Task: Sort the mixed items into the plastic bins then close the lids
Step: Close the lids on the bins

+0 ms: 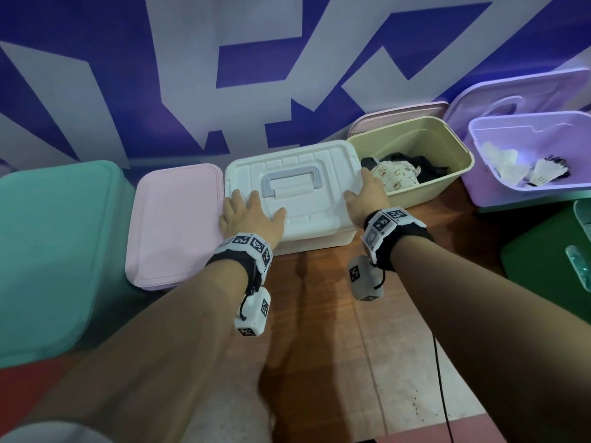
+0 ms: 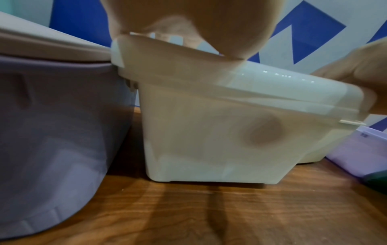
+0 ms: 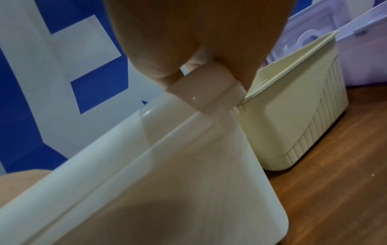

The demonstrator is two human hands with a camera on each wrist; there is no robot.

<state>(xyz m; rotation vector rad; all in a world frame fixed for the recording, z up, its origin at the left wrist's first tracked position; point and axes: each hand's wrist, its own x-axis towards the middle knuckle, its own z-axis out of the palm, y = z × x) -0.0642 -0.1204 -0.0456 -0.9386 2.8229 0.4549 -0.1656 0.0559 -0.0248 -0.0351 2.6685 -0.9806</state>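
A white plastic bin stands at the centre with its white lid down and a grey handle lying flat on top. My left hand presses flat on the lid's front left corner, fingers straight. At the lid's right edge my right hand rests flat, its palm over the side latch. The left wrist view shows the white bin from the side under the left hand. In the right wrist view the right hand sits on top of the bin.
A pink-lidded bin touches the white one on the left, a teal bin beyond it. Right of it, an open cream bin holds clothes. An open purple bin holds shuttlecocks. A green bin stands nearer right.
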